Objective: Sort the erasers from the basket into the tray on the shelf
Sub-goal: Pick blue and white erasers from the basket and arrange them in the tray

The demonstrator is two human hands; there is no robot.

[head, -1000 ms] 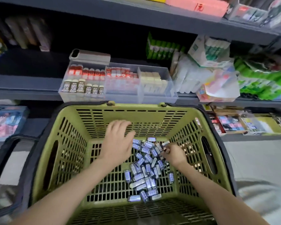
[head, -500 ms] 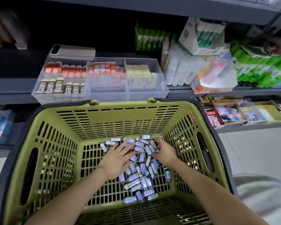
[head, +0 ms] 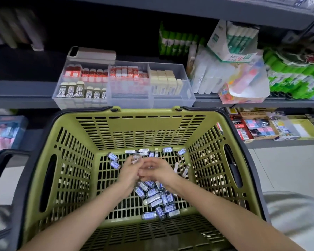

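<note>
The small blue-grey wrapped rectangular erasers (head: 156, 198) lie loose on the floor of the olive-green slotted plastic basket (head: 145, 124). I count roughly thirty; overlap prevents an exact count. The main heap sits under the wrists, on the person's side, with about nine more strung along the far wall and a few to the right. Their long axes point every way.

The two hands meet above the middle. The left hand (head: 129, 172) pinches what looks like one eraser at its fingertips. The right hand (head: 159, 172) is curled towards it, and blur hides whether it holds anything.

The one clear plastic three-compartment tray (head: 130, 103) stands on the grey shelf (head: 22, 100), ahead and above, just beyond the far rim, about equally near both hands.
</note>
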